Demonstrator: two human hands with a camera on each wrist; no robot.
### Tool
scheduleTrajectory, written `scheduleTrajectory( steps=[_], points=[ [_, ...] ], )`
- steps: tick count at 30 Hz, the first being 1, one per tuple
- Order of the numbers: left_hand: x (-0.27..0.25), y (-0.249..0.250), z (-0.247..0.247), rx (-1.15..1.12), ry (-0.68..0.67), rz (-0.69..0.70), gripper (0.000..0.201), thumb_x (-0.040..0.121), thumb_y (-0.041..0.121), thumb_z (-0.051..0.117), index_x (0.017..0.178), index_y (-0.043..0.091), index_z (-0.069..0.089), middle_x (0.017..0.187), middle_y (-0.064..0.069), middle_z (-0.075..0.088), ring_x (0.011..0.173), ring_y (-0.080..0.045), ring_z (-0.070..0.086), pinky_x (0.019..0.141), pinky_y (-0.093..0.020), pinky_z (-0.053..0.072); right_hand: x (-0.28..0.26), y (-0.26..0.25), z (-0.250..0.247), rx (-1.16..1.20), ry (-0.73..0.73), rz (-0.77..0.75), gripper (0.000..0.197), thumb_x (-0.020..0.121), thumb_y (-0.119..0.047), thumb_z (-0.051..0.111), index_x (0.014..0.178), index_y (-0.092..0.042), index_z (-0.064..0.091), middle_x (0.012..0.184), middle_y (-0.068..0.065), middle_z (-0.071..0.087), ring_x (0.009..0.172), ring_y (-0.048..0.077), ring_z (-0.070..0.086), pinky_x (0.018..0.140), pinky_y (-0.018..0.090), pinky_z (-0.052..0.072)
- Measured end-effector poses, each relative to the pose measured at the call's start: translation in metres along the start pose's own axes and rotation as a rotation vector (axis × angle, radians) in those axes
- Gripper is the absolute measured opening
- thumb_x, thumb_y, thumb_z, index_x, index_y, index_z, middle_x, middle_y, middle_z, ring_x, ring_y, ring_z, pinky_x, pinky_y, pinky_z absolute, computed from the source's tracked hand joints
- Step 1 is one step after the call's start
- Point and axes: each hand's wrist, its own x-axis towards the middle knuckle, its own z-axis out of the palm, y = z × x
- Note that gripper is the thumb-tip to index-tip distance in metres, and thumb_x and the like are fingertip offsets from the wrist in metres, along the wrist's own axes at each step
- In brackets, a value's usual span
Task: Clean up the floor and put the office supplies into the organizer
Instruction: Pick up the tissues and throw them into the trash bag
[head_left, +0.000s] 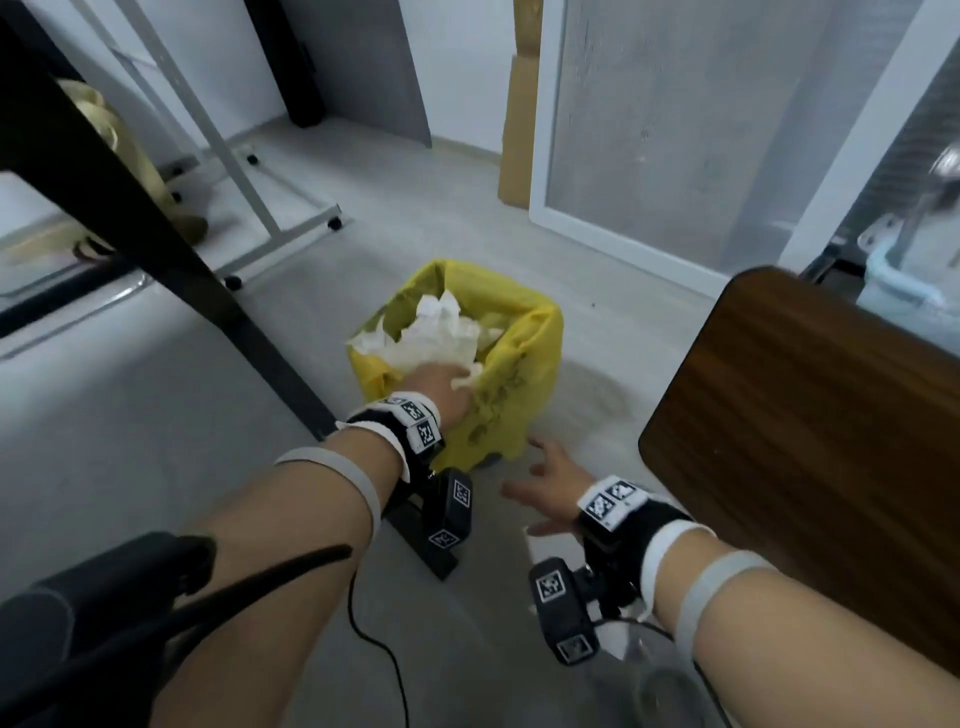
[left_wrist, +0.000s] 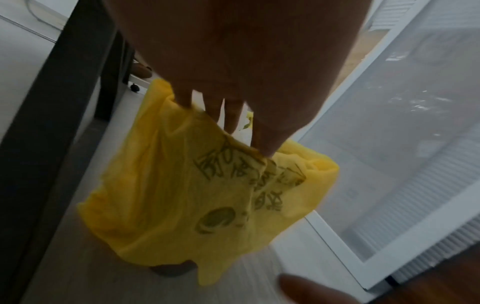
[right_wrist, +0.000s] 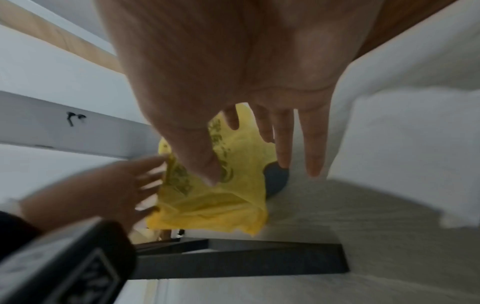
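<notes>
Grey floor (head_left: 156, 405) beneath yellow-lined bin (head_left: 524, 353), wooden tabletop (head_left: 810, 415) alongside.

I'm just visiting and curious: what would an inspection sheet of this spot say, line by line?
Surface: grey floor, bare around the bin.
Job's things: bin lined with a yellow bag, crumpled white paper inside; no organizer or office supplies seen.
Clutter: nothing seen loose on the floor.
Grippers: left hand at the bag's near rim, fingers reaching into it; right hand open, spread, holding nothing.
Cables: thin black cable on the floor.
Surroundings: black table leg, wooden tabletop, wheeled white frame, frosted panel.
</notes>
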Motion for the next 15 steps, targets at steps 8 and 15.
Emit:
scheduleTrajectory(
  steps=[8, 15],
  points=[
    [-0.055, -0.018, 0.079, -0.431, 0.292, 0.113, 0.023, 0.094, 0.028, 0.057, 0.081, 0.010, 0.053, 0.071, -0.004, 0.051, 0.064, -0.020, 0.048, 0.060, -0.031, 0.037, -0.005, 0.099, -0.020, -0.947, -0.199, 0.201, 0.030, 0.096, -0.026, 0.047, 0.113, -0.018, 0.070, 0.120, 0.009, 0.068, 0.096, 0.027, 0.063, 0.084, 0.032, 0.052],
    [-0.078, -0.010, 0.208, -0.265, -0.533, 0.095, 0.021, 0.092, 0.019, 0.062, 0.111, 0.018, 0.071, 0.118, -0.009, 0.067, 0.105, -0.029, 0.066, 0.084, -0.027, 0.050, -0.014, 0.164, -0.059, -0.911, -0.182, 0.259, 0.047, 0.088, 0.002, 0.041, 0.103, -0.030, 0.073, 0.105, 0.002, 0.060, 0.066, 0.011, 0.056, 0.052, 0.016, 0.042]
  ],
)
